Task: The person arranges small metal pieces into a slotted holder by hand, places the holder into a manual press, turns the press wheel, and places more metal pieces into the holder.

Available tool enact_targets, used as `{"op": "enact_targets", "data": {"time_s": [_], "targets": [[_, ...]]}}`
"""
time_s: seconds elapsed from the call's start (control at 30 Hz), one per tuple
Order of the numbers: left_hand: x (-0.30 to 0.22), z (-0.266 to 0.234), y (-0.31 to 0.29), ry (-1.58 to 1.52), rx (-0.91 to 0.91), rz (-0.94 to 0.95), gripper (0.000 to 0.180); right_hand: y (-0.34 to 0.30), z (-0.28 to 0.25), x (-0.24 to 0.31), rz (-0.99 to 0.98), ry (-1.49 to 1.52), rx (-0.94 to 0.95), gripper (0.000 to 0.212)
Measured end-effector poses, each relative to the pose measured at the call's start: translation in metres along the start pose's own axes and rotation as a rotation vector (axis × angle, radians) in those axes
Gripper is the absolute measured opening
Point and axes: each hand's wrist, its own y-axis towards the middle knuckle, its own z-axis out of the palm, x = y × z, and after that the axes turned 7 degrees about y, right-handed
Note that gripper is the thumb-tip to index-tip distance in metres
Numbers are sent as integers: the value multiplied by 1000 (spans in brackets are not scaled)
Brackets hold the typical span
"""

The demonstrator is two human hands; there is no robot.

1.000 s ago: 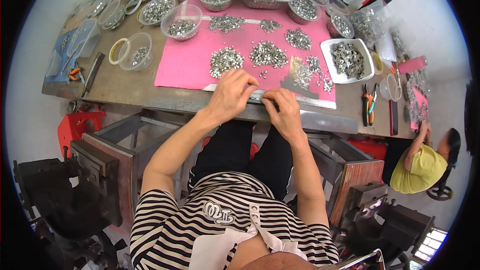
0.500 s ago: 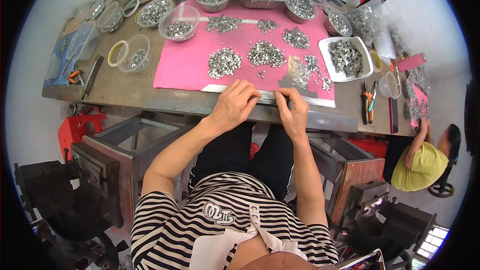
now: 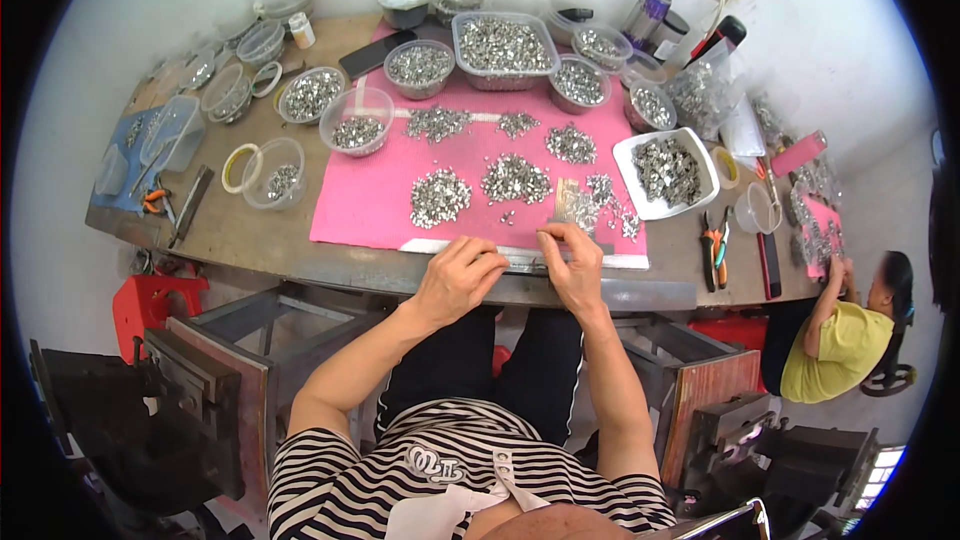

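My left hand [image 3: 459, 280] is over the front edge of the pink mat [image 3: 350, 202], thumb and fingers pressed together. Close by on its right, my right hand [image 3: 574, 268] has thumb and forefinger in a pinch. Whatever small thing either hand holds is too small or hidden to name. A thin metal strip [image 3: 520, 261] runs along the edge between them. Just beyond the hands lie piles of small silver metal pieces [image 3: 440, 198], another silver pile [image 3: 515, 180], and a grey and tan flat piece [image 3: 572, 202] with loose bits around it.
A white square dish [image 3: 628, 175] of silver pieces stands at the right, with orange-handled pliers [image 3: 715, 252] nearer me. Clear tubs of pieces line the back, among them a large rectangular one [image 3: 505, 75]. A person in a yellow top [image 3: 830, 345] works at the far right.
The whole view has tilted, so the table sits lower in the picture. My right hand's fingertips have risen a little off the strip; my left hand stays at the mat's edge.
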Motion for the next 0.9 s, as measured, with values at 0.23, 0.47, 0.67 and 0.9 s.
{"op": "enact_targets", "data": {"time_s": [0.23, 0.47, 0.67, 0.9], "targets": [[2, -6, -2, 60, -33, 23, 18, 87, 11, -34, -126, -133, 80, 6], [74, -17, 56, 191, -8, -73, 10, 146, 46, -93, -163, -353, 146, 9], [141, 18, 99, 353, -34, -211, 11, 148, 58, -98, -180, -494, 177, 9], [149, 34, 112, 541, 67, -183, 12, 162, 53, -105, -274, -507, 222, 11]]}}
